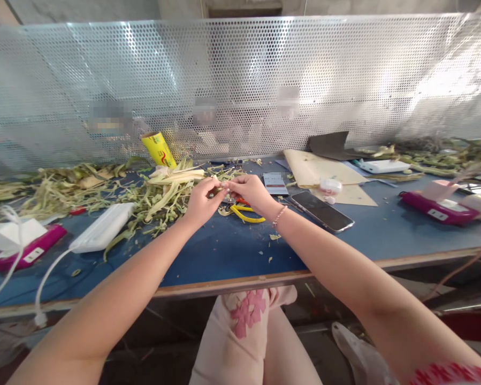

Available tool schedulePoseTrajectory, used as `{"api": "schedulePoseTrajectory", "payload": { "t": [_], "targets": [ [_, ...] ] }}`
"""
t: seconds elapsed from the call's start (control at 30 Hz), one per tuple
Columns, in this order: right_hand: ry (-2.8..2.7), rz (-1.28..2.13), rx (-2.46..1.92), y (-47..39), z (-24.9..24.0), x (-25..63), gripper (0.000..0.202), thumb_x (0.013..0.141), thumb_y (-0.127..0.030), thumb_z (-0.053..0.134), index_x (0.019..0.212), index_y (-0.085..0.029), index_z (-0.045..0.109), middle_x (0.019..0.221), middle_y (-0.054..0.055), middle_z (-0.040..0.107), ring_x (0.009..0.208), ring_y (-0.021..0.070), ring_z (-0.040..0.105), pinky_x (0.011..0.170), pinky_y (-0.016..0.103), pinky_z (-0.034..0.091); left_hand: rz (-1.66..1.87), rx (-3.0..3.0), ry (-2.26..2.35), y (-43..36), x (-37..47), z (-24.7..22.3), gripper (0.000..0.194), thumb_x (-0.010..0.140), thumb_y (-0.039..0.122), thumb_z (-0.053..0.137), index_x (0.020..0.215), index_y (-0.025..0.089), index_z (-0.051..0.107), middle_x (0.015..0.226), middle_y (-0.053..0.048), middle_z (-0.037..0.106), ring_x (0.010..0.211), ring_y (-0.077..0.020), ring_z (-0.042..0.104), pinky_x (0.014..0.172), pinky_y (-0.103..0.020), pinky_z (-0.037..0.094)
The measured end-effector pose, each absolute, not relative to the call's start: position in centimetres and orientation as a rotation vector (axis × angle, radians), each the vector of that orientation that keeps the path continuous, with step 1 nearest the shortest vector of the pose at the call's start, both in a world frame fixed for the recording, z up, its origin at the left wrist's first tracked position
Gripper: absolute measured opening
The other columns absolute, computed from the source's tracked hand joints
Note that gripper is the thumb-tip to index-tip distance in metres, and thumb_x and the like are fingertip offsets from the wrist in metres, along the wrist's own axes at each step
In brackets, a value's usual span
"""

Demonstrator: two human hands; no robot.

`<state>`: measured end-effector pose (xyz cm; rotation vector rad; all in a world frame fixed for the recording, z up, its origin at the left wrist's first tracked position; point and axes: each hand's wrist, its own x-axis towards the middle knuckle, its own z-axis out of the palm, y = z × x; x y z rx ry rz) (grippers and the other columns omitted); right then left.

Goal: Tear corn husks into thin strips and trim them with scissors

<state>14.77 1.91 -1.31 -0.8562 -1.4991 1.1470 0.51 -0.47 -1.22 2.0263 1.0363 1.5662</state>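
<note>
My left hand (204, 200) and my right hand (251, 192) meet over the middle of the blue table, fingertips pinched together. Whatever lies between the fingers is too small to make out. Just below my right hand rest pliers with yellow handles (248, 215), partly hidden by the hand. Beside and behind my left hand spreads a heap of dry, pale green plant leaves and stalks (160, 198). A small card-like device or box (275, 183) lies to the right of my right hand, and a dark phone (322, 211) lies further right.
A perforated metal screen (244, 64) stands along the table's back. A yellow tube (159, 149) leans there. At left are a white power bank (104, 227) and a magenta power strip (27, 251); another magenta strip (436, 208) sits right. Beige paper (324, 171) lies near the back.
</note>
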Motion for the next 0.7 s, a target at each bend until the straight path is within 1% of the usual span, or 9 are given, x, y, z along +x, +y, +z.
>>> {"api": "schedulePoseTrajectory", "payload": {
  "t": [0.07, 0.13, 0.3, 0.37, 0.5, 0.57, 0.7],
  "targets": [
    [-1.463, 1.196, -0.858, 1.8, -1.2, 14.6, 0.039, 0.049, -0.05, 0.074, 0.054, -0.015, 0.058, 0.049, -0.001, 0.054, 0.047, 0.0067, 0.046, 0.047, 0.021, 0.038, 1.572, 2.05, 1.048, -0.5, 0.5, -1.1, 0.008, 0.066, 0.024, 0.067, 0.061, 0.02, 0.062, 0.061, 0.001, 0.047, 0.059, -0.0124, 0.04, 0.057, -0.025, 0.029],
    [-1.45, 1.194, -0.862, 1.7, -1.2, 14.6, 0.038, 0.052, -0.05, 0.073, 0.055, -0.015, 0.059, 0.052, 0.0, 0.057, 0.048, 0.0073, 0.048, 0.048, 0.021, 0.04, 1.579, 2.071, 1.048, -0.5, 0.5, -1.1, 0.008, 0.067, 0.023, 0.066, 0.062, 0.02, 0.062, 0.062, 0.0, 0.048, 0.06, -0.0125, 0.04, 0.058, -0.025, 0.03],
    [-1.538, 0.987, -0.975, 2.0, -1.4, 14.7, 0.041, 0.068, -0.052, 0.061, 0.051, -0.015, 0.06, 0.055, 0.004, 0.061, 0.054, 0.0113, 0.055, 0.054, 0.024, 0.045, 1.644, 2.014, 1.076, -0.1, 0.1, -1.3, 0.008, 0.071, 0.025, 0.063, 0.065, 0.02, 0.061, 0.063, 0.001, 0.05, 0.058, -0.0116, 0.041, 0.058, -0.025, 0.03],
    [-1.555, 0.993, -1.014, 2.2, -1.5, 14.8, 0.039, 0.071, -0.048, 0.06, 0.052, -0.015, 0.061, 0.058, 0.005, 0.063, 0.057, 0.0125, 0.058, 0.055, 0.025, 0.046, 1.646, 1.945, 1.096, 0.0, 0.0, -1.3, 0.01, 0.073, 0.027, 0.061, 0.066, 0.019, 0.06, 0.06, 0.002, 0.049, 0.056, -0.0112, 0.04, 0.057, -0.024, 0.03],
    [-1.438, 1.234, -0.878, 2.3, -1.7, 14.7, 0.021, 0.07, -0.035, 0.065, 0.062, -0.015, 0.063, 0.063, 0.002, 0.064, 0.061, 0.0102, 0.06, 0.062, 0.023, 0.049, 1.63, 1.857, 1.094, 0.1, 0.0, -1.3, 0.012, 0.072, 0.029, 0.062, 0.066, 0.019, 0.06, 0.058, 0.002, 0.05, 0.057, -0.0116, 0.045, 0.058, -0.024, 0.033],
    [-1.382, 1.312, -0.783, 2.2, -1.6, 14.6, 0.013, 0.069, -0.028, 0.066, 0.066, -0.016, 0.063, 0.063, 0.0, 0.063, 0.06, 0.0081, 0.059, 0.064, 0.022, 0.049, 1.627, 1.83, 1.087, 0.1, 0.1, -1.4, 0.012, 0.071, 0.029, 0.062, 0.065, 0.018, 0.06, 0.058, 0.001, 0.051, 0.058, -0.0119, 0.047, 0.059, -0.024, 0.035],
    [-1.331, 1.338, -0.699, 2.2, -1.6, 14.4, 0.008, 0.066, -0.02, 0.067, 0.067, -0.016, 0.061, 0.061, -0.003, 0.061, 0.058, 0.006, 0.057, 0.063, 0.021, 0.049, 1.628, 1.788, 1.057, 0.7, 0.0, -1.8, 0.012, 0.069, 0.029, 0.063, 0.066, 0.018, 0.06, 0.06, 0.001, 0.052, 0.06, -0.0118, 0.05, 0.061, -0.024, 0.039]
  ]
}}
